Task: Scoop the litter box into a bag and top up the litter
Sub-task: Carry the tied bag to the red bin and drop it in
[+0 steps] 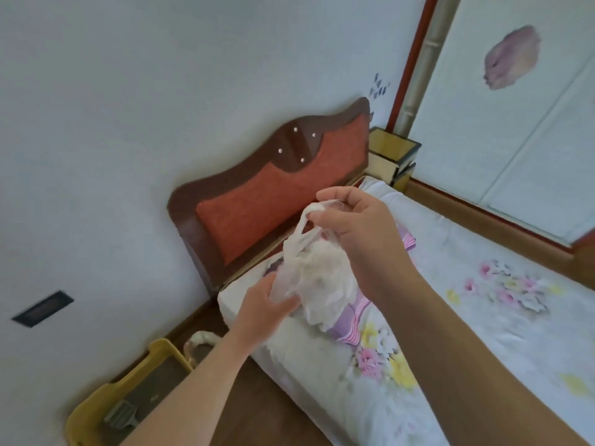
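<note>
A crumpled white plastic bag [317, 273] hangs in the air over the head end of the bed. My right hand [357, 233] pinches its handle loops at the top. My left hand [265, 304] grips the bag's lower left side. On the floor at the lower left stands the yellow litter box [96, 402] holding grey litter, with a grey scoop [120, 415] lying inside it. Just behind the box sits a whitish open bag [201, 341], partly hidden by my left forearm.
The bed [483, 333] with a flowered white sheet fills the right side, with a striped purple cloth [349, 325] on it under the bag. A red-brown headboard [270, 191] stands against the wall. A yellow nightstand [391, 154] is beyond it. Brown floor lies between bed and litter box.
</note>
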